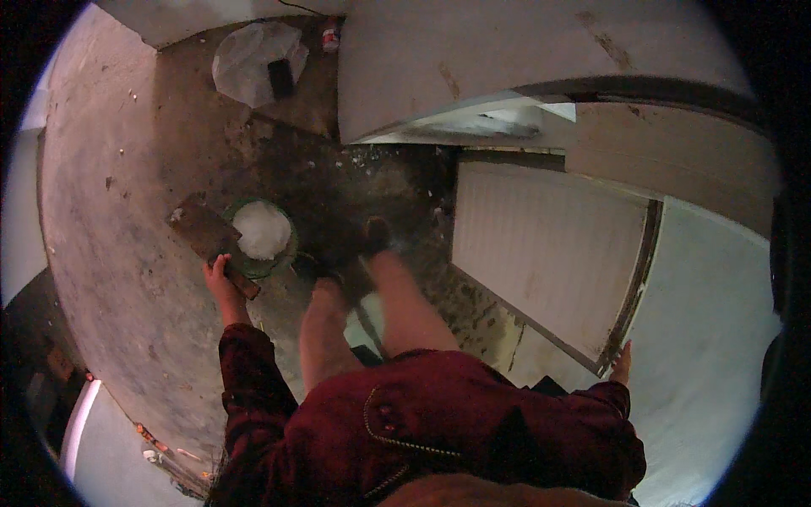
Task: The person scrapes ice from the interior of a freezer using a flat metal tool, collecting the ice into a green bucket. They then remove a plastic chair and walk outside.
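My left hand (220, 285) grips a broad, flat, board-like tool (204, 229) by its wooden handle. The tool's blade looks brown and worn, with a pale dab near its far corner. Close by its edge, a green basin (295, 244) on the floor holds a white mass (261, 230), whose material I cannot tell. Far to the right, my right hand (622, 366) is at the lower corner of a pale ribbed panel (548, 253), beside its dark edge strip (646, 253). Its fingers are partly hidden, so a grip is not clear.
Stained concrete floor (120, 253) spreads to the left. Ahead, a clear plastic bag (244, 66), a dark rectangular object (280, 78) and a red-and-white container (330, 38) are near a wall (405, 70). Small white bits lie scattered past my feet. A pale wall (703, 329) rises at right.
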`<state>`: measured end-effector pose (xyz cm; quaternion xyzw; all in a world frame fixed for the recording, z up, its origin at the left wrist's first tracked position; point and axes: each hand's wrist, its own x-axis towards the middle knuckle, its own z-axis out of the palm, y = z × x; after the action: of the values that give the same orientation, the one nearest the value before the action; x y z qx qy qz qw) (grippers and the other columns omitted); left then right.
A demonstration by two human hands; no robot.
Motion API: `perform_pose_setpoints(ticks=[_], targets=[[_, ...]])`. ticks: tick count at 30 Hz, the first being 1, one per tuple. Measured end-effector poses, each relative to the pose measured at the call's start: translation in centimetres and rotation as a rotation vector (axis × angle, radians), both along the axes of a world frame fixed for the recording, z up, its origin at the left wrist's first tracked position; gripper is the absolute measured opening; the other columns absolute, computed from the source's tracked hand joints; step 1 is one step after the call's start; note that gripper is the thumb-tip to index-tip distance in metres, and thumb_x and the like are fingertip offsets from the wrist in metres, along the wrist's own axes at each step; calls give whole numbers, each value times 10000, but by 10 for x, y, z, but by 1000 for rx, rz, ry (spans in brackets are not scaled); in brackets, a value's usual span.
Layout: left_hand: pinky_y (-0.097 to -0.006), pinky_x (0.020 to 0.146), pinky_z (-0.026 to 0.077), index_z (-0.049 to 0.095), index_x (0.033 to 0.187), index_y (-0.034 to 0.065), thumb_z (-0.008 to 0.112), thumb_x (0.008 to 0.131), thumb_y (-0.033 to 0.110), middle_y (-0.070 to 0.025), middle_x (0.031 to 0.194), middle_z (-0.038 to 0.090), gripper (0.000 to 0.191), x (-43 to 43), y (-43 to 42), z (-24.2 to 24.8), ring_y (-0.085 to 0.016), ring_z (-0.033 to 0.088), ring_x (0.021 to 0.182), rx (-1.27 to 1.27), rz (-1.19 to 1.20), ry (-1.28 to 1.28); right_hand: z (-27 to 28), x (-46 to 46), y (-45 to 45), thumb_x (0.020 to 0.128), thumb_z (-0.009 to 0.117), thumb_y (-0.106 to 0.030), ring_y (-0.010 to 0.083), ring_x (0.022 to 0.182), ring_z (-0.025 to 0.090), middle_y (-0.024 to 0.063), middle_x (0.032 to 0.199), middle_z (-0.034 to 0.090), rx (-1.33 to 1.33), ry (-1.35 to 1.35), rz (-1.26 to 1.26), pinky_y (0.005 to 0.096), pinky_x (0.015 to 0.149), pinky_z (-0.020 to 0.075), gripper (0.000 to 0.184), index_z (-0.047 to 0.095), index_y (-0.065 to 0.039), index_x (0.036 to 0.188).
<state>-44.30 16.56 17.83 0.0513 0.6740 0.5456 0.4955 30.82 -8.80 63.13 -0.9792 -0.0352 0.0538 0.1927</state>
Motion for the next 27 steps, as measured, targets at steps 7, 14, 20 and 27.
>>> perform_pose_setpoints(ticks=[7,14,20,27], targets=[[-286,666,430,485,925,35,518,809,82,-50,808,556,130,-79,-16,56,-148,530,730,-6,48,-120,60,-102,35,772,577,-525,129,367,332,-7,494,430,-15,504,-214,296,393,294,418,532,-112,730],[-288,658,426,489,876,45,538,798,106,-44,778,562,110,-142,-39,100,-156,530,699,5,101,-108,62,-244,105,761,537,-579,231,717,533,91,810,560,184,1028,191,373,610,414,656,497,-2,1070],[-293,672,427,490,888,51,529,793,87,-39,760,554,109,-172,-40,97,-155,531,707,17,145,-91,-24,-297,190,776,545,-529,267,924,538,111,1090,542,419,1276,553,400,779,441,650,436,-44,1196],[-269,644,421,481,870,60,529,788,88,-40,755,553,99,-208,-21,68,-153,526,688,38,83,-243,-153,-363,253,819,526,-472,230,855,559,104,894,595,40,1253,390,385,775,439,475,547,-39,1013]])
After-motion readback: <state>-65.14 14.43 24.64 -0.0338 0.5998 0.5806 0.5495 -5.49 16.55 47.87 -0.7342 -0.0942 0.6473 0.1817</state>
